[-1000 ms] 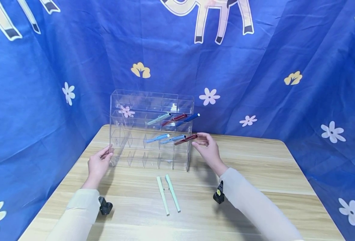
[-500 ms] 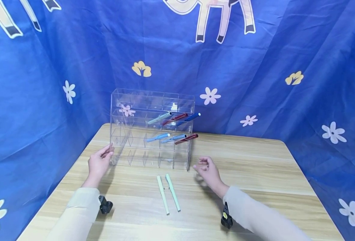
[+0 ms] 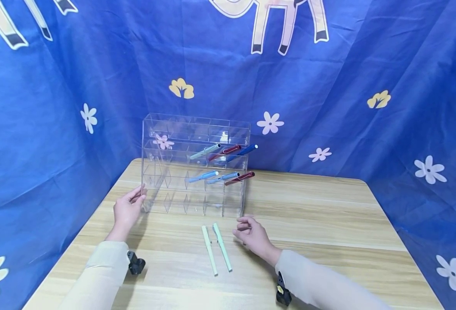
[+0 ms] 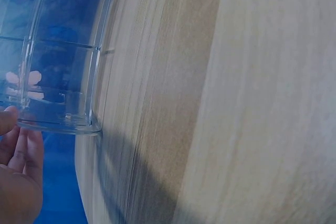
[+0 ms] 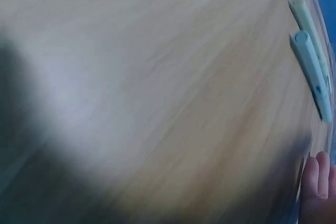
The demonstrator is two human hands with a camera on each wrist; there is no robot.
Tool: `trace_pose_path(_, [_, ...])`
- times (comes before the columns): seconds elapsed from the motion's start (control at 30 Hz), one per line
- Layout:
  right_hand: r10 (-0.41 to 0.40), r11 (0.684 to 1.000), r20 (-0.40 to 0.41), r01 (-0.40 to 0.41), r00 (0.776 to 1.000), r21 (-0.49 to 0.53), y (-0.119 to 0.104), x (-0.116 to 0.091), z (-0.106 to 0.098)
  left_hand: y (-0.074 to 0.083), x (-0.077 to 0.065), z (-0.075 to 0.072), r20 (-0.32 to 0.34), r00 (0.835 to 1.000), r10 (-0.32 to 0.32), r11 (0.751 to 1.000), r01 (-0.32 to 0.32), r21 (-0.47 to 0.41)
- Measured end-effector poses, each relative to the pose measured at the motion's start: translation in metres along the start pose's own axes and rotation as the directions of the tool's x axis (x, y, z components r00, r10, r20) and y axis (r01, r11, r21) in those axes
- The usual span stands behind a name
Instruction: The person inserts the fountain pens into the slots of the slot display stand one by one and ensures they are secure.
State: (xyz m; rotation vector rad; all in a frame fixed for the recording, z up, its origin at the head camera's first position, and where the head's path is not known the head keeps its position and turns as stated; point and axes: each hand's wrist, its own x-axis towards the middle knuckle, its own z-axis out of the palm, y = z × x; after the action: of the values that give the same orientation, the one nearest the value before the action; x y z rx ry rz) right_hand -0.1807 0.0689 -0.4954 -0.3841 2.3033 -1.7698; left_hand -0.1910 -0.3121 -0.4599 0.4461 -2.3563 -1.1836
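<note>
A clear tiered pen rack [image 3: 166,174] stands at the back of the table. My left hand [image 3: 127,214] pinches its left side; the left wrist view shows thumb and fingers [image 4: 20,153] on either face of the edge. Two pale green pens lie side by side before the rack, one lighter [image 3: 209,250] and one mintier [image 3: 222,247]. Just right of them, low over the wood, my right hand [image 3: 254,237] has loosely bent fingers and holds nothing. In the right wrist view, the mint pen [image 5: 311,69] lies beyond the fingertips.
Tilted pens fill the rack's right side: teal [image 3: 205,152], dark red [image 3: 225,153] and dark blue [image 3: 242,153] above; light blue [image 3: 203,177], mid-blue [image 3: 223,178] and dark red [image 3: 240,178] below. A blue patterned curtain [image 3: 290,86] surrounds the wooden table [image 3: 328,215].
My right hand has let go of the dark red pen in the lower tier and come down and toward me, then left to the green pens. The left hand has stayed on the rack.
</note>
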Motion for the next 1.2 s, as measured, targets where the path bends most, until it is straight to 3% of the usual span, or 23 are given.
trace_pose_path(0.5, [0.052,0.979,0.060,-0.039,0.997,-0.201,-0.013,0.010,0.035,0.001,0.000,0.000,-0.003,1.000,0.003,1.000,-0.003,-0.004])
trace_pose_path(0.87, [0.077,0.907,0.073,-0.040,0.994,-0.419,-0.020,0.015,0.045,0.000,0.000,0.000,0.000,1.000,-0.008,1.000,0.008,-0.019])
trace_pose_path(1.03, [0.095,0.898,0.077,-0.052,0.993,-0.438,-0.025,0.017,0.046,-0.001,0.000,0.000,0.001,1.000,-0.001,0.999,0.001,-0.033])
trace_pose_path(1.2, [0.156,0.932,0.101,-0.113,0.983,-0.344,-0.026,0.019,0.045,-0.001,0.001,0.001,0.000,1.000,-0.005,1.000,0.005,-0.013])
